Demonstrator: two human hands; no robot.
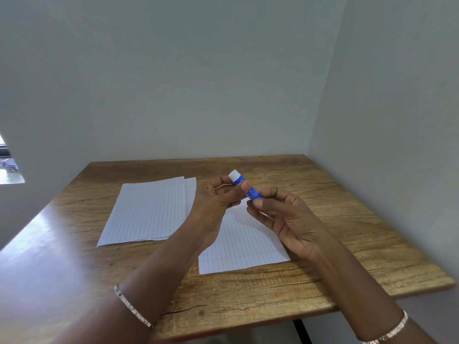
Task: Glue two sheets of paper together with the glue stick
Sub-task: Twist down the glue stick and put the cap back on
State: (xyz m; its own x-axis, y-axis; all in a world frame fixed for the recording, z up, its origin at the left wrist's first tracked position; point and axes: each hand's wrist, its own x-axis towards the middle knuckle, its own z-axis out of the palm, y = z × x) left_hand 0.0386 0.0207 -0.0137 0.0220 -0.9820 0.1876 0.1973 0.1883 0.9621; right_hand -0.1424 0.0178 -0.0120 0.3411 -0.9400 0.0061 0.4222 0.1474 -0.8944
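Glue stick (251, 192) held in the air over the table, tilted, white cap (234, 175) at the far upper end and apparently on. Right hand (285, 217) pinches the blue barrel's lower end between thumb and forefinger, other fingers loosely curled beneath. Left hand (213, 202) pinches the barrel just below the cap, thumb on the near side, fingers curled behind. Likely step: uncapping. Risks from here: a stiff cap may come away with a jerk and be dropped or roll off the table edge; with the barrel pinched only at its tip, the stick could twist free. Once glue is exposed, both hands hang directly above the right sheet (243, 244), so a slip could smear it in the wrong place. The sheets are light and unweighted (a brushing forearm would likely shift them). Left sheet (146, 212) lies flat, well apart from the hands, a second paper edge showing behind it. Surface: wood-grain table (347, 232), glare along its left side, pushed into a corner of pale grey walls (173, 83). Bright window (10, 167) at the left margin. Bracelet (134, 309) on each wrist.
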